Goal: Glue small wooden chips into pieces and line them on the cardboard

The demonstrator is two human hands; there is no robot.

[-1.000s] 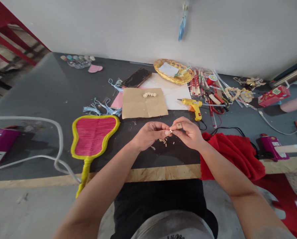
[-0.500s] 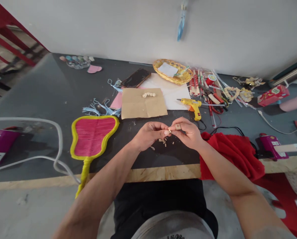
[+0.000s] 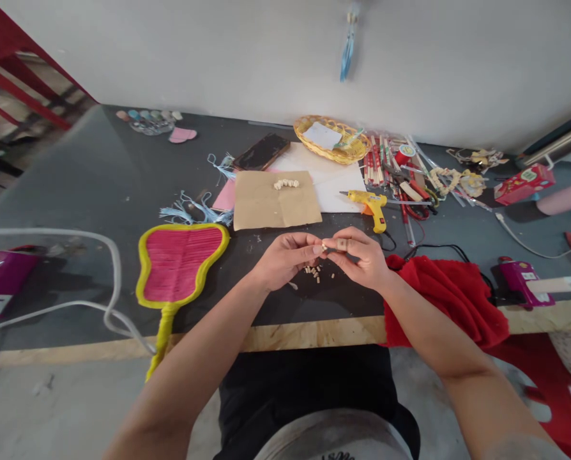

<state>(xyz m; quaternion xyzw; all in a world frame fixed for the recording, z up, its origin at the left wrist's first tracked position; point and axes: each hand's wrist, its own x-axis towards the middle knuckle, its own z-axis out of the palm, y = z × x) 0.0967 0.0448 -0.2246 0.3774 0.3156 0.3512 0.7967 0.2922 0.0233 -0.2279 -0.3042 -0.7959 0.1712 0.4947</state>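
1. The left hand (image 3: 289,259) is nearly closed, its thumb and forefinger pinched together on a small, knobbly, cream-coloured piece (image 3: 324,247); the other fingers curl in behind.
2. The right hand (image 3: 361,259) meets it from the other side, thumb and forefinger drawn close on the same piece, with a beige, band-like patch with a dark spot on one finger.
3. The two hands are together at the fingertips, and the piece sits between them, above the dark grey, smooth-topped table (image 3: 98,179). Its exact shape is too small to tell.
4. Just below the fingertips lie several short, tan, stubby bits (image 3: 312,271), loosely scattered.
5. Beyond the hands, a curved row of lumpy cream pieces (image 3: 286,184) rests on a creased, matt sheet of brown paper (image 3: 276,207).
6. Right of that sheet lies a yellow plastic glue gun (image 3: 374,207) with an orange trigger.
7. On the left is a fan-shaped paddle (image 3: 180,265), its ribbed pink face edged in thick yellow, fuzzy-looking trim.
8. Stringy light-blue tassels (image 3: 194,207) lie between the paddle and the paper.
9. A bunched, plush-looking red cloth (image 3: 448,300) lies under the right forearm, over the table's raw, wood-grained front edge (image 3: 314,333).
10. At the back stands a shallow, oval, woven yellow basket (image 3: 333,155).
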